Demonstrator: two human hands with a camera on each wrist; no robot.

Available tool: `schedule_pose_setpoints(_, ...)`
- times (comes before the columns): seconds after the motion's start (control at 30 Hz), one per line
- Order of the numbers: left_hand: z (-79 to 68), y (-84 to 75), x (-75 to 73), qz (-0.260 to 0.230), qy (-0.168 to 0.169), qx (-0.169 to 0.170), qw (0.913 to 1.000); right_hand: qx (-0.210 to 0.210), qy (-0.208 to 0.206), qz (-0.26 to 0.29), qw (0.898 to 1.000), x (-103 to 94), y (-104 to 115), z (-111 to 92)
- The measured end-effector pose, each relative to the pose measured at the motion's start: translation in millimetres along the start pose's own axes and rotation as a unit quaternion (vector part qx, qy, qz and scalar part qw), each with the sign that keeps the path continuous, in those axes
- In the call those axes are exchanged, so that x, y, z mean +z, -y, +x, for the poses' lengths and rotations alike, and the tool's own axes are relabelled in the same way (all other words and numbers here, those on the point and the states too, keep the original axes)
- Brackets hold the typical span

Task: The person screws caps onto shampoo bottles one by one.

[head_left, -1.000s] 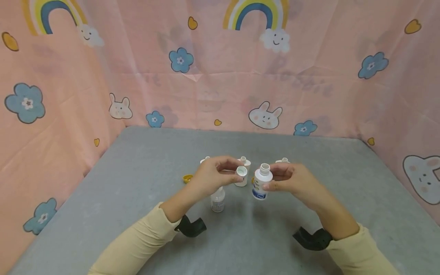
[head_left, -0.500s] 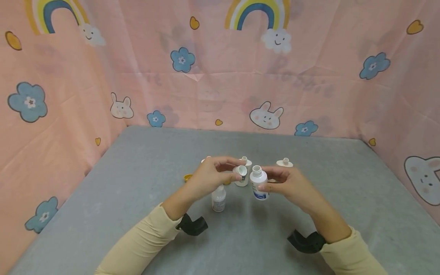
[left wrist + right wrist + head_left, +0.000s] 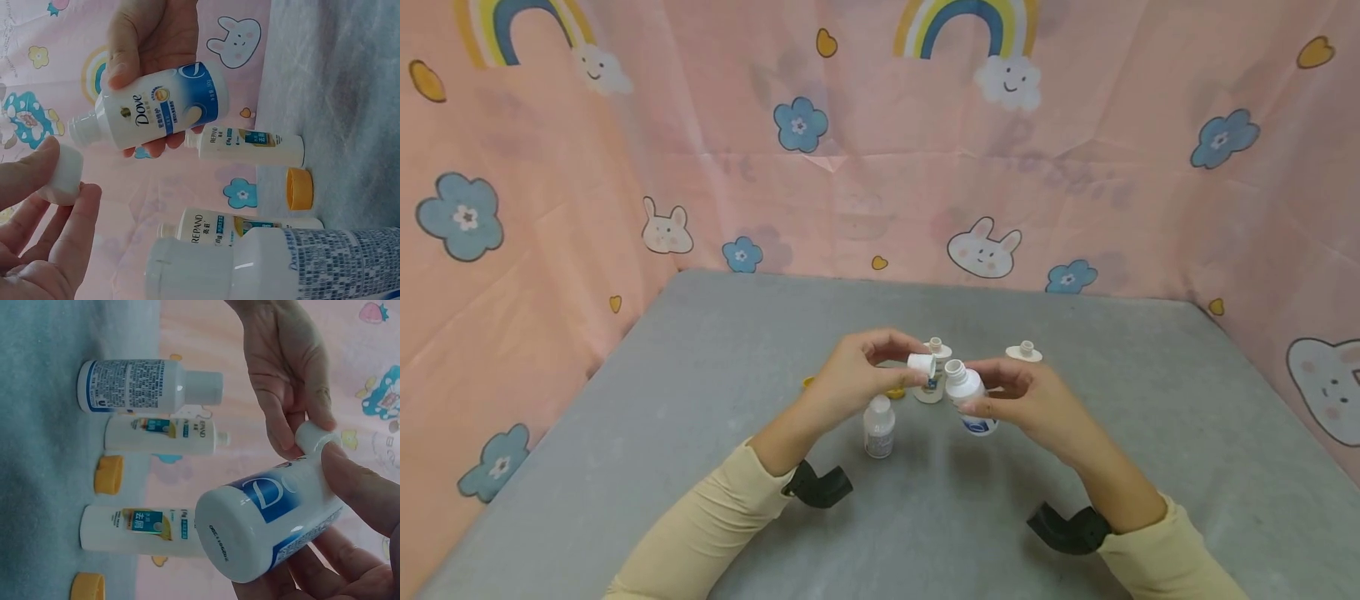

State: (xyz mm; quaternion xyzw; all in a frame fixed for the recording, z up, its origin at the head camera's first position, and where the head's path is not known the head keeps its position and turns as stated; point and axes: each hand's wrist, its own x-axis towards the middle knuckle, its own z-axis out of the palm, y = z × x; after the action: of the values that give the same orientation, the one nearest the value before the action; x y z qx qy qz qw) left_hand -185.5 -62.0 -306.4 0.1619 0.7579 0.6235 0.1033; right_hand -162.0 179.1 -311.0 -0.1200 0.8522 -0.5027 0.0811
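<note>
My left hand (image 3: 850,371) pinches a small white bottle cap (image 3: 919,363) between thumb and fingers. Facing it, my right hand (image 3: 1030,390) grips a white Dove bottle (image 3: 165,109) with a blue label. That bottle is held above the table with its neck bare and tipped toward the cap. A narrow gap separates cap and mouth in the head view. Below my left hand, a second white bottle (image 3: 879,429) stands upright with its white cap on. Right wrist view: the cap (image 3: 309,435) sits just past the held bottle's (image 3: 244,515) shoulder.
White REPAND bottles with bare necks (image 3: 933,387) (image 3: 1024,353) stand behind the hands. Yellow caps (image 3: 895,393) (image 3: 109,474) lie on the grey tabletop (image 3: 737,321). Pink printed cloth (image 3: 865,192) walls the back and sides.
My right hand has shifted left, and the Dove bottle has tilted its neck toward the cap. My left hand has turned the cap's opening from the camera toward the bottle.
</note>
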Motion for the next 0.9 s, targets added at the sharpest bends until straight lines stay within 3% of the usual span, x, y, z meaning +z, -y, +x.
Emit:
schedule_pose_setpoints(0.17,-0.4,0.1,0.3,0.016,-0.009,0.001,0.9998,-0.008,-0.002,0.000,1.000,2.2,2.6,-1.8)
schedule_pose_setpoints(0.4,-2.8,-3.3,3.1,-0.009,-0.014,0.003,0.9999,-0.013,-0.003,-0.006,1.000,2.6,2.6,-2.5)
schedule_pose_setpoints(0.9,-6.5,-2.1,8.9,-0.016,-0.018,0.052,0.9984,-0.011,-0.009,-0.013,1.000,6.5,4.1,-3.6)
